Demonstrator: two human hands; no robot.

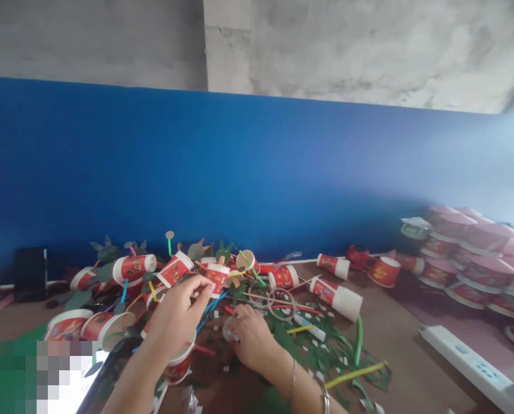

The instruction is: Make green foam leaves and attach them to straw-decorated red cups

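Note:
My left hand [180, 313] is raised over the craft litter, thumb and fingertips pinched together. Whatever is between them is too small or hidden to name. Just behind its fingertips is a red paper cup [218, 277]; I cannot tell if they touch it. Lower down, my right hand [253, 339] rests on the table with curled fingers around a small clear ring, which looks like a roll of tape [229, 330]. Under my left wrist stands another red and white paper cup [180, 367], partly hidden by the arm.
Green paper scraps [326, 345] and pipe cleaners such as a yellow one [356, 374] litter the brown table. Nested cups [337, 298] lie behind, with a larger tape ring [283, 303] nearby. A white power strip [468, 356] and stacked pink-topped cups [476, 259] stand right. A blue partition [257, 172] rises behind.

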